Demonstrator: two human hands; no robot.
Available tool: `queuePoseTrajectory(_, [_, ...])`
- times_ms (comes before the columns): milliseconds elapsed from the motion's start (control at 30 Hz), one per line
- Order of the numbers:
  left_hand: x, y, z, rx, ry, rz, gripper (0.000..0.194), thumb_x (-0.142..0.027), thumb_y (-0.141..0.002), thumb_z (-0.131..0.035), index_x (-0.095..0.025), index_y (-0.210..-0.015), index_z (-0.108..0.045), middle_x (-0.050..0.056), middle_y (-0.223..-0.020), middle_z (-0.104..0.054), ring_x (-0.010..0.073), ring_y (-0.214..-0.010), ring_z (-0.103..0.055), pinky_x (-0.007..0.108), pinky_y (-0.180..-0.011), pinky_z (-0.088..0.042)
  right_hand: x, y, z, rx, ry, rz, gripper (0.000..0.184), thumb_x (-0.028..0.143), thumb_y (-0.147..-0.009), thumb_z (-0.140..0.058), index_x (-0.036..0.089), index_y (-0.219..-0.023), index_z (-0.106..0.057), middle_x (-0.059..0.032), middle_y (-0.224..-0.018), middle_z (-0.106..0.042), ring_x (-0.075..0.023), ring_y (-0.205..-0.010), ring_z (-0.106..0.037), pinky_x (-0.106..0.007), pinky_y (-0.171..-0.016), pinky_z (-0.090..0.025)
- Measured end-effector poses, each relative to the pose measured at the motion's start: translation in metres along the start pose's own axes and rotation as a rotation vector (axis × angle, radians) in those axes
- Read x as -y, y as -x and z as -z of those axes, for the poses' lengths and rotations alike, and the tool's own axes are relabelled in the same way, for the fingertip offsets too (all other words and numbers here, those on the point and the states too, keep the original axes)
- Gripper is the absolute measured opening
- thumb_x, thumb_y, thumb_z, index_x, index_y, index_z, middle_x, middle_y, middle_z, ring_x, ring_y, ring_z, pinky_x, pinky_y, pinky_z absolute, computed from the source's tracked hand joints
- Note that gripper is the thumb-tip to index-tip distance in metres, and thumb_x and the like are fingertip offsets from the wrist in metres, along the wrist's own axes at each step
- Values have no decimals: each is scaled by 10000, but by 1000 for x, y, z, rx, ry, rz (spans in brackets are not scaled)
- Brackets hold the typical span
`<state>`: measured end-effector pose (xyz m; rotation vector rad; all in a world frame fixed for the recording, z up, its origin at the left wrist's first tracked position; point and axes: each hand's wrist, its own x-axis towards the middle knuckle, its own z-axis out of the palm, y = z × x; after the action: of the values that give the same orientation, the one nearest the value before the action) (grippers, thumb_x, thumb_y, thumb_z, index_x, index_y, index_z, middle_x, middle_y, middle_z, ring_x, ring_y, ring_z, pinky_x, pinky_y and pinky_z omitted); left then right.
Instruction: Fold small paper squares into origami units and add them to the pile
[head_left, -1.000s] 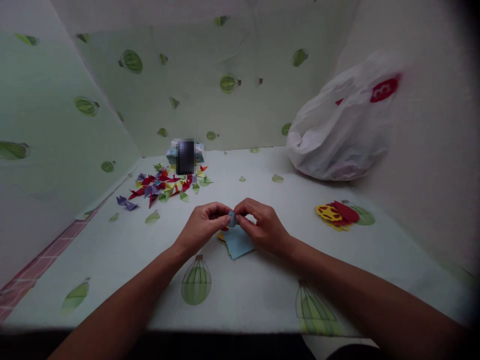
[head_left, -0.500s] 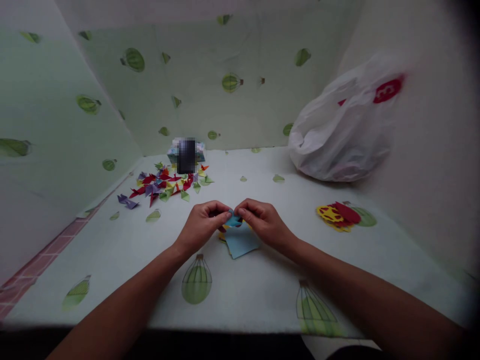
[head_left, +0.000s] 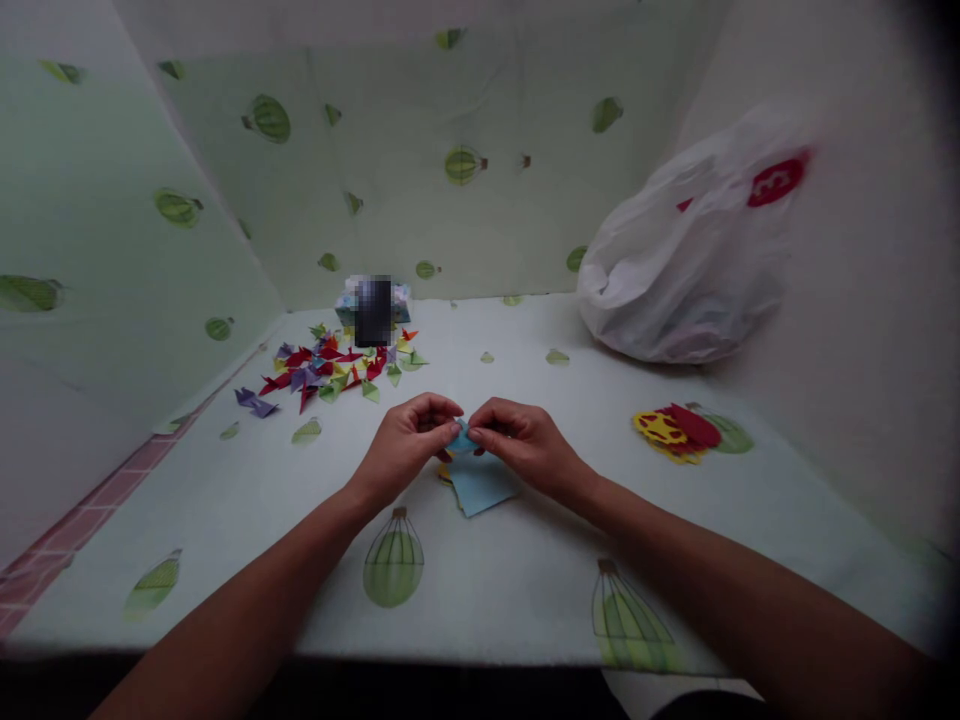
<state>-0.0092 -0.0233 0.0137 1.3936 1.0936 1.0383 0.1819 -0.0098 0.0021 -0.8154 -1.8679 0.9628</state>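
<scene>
Between both hands is a small folded piece of light-blue paper (head_left: 463, 437), pinched at its two sides above the table. My left hand (head_left: 405, 440) grips its left side between thumb and fingers. On the right side my right hand (head_left: 525, 440) pinches it the same way, the fingertips of both hands almost meeting. Below them lies a stack of square paper sheets, the top light-blue sheet (head_left: 484, 487) showing and some yellow edges at its left. The far part of that stack is hidden by the hands.
Many coloured folded paper cranes (head_left: 330, 370) lie at the back left, by a tissue box (head_left: 403, 302) and a blurred dark object (head_left: 373, 315). Yellow and red paper cut-outs (head_left: 675, 432) lie at right. A white plastic bag (head_left: 675, 270) stands behind them against the wall.
Both hands have shifted slightly against each other, and the folded blue paper has turned and dropped a little between the fingertips. Everything else on the table stays put.
</scene>
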Motion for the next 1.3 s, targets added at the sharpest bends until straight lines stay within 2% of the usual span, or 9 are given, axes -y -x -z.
queuePoseTrajectory(67, [0,0,0,8,4,-46,222,-290,-784,-722,-185,-966,-649,-10,-748,-653,118,-655,-600,239,-596,-510,0,0,0,-9,-18,-34,142,254,-872,-619,174,-760,-654,-9,-690,-666,-130,-647,-613,-248,-626,-465])
queuePoseTrajectory(167, [0,1,0,24,-45,-80,140,-280,-806,-694,-171,-890,-666,-1,-756,-644,114,-668,-582,249,-637,-495,-1,-1,-1,-26,-36,-59,140,246,-859,-622,171,-743,-647,-5,-668,-660,-128,-632,-618,-247,-621,-466])
queuePoseTrajectory(400, [2,0,1,-28,-101,-127,142,-272,-807,-690,-171,-895,-643,-5,-798,-606,111,-723,-538,239,-671,-439,0,0,-1,-30,-62,-63,131,240,-868,-614,171,-757,-629,-1,-663,-651,-124,-625,-599,-259,-625,-460])
queuePoseTrajectory(567, [2,-1,1,-83,-146,-174,75,-247,-819,-647,-181,-848,-625,-17,-761,-576,109,-686,-514,230,-630,-417,1,0,-1,16,-128,43,87,266,-867,-666,193,-915,-657,-11,-811,-643,-123,-699,-588,-258,-639,-475])
queuePoseTrajectory(667, [0,-1,1,-93,-215,-194,66,-217,-821,-615,-175,-801,-662,-3,-773,-613,115,-705,-535,232,-649,-424,-2,1,-3,44,-80,141,60,240,-868,-661,200,-907,-685,-38,-917,-632,-130,-766,-597,-271,-684,-489])
queuePoseTrajectory(767, [-2,0,1,-76,-169,-147,77,-218,-802,-622,-172,-809,-683,-2,-749,-634,117,-672,-555,238,-637,-446,-5,1,-4,48,-6,171,63,193,-877,-625,199,-862,-686,-44,-910,-633,-141,-799,-601,-282,-711,-485])
queuePoseTrajectory(933, [-4,1,1,7,-21,-63,120,-245,-785,-669,-159,-858,-708,18,-765,-679,139,-683,-620,275,-675,-519,-3,2,-3,-10,50,79,90,187,-878,-611,183,-796,-648,-22,-790,-643,-134,-723,-586,-267,-667,-456])
queuePoseTrajectory(1067, [-2,1,3,57,44,-54,183,-309,-808,-708,-166,-920,-729,36,-848,-712,151,-748,-653,290,-728,-545,-3,2,-3,-56,4,23,96,213,-876,-610,172,-793,-638,-20,-752,-652,-132,-692,-599,-258,-644,-456])
queuePoseTrajectory(1300, [0,0,4,39,36,-92,193,-340,-801,-741,-172,-895,-761,42,-886,-684,155,-789,-638,279,-739,-529,-4,2,-4,-99,-25,20,163,276,-881,-627,174,-754,-627,-17,-718,-654,-127,-659,-597,-249,-623,-458])
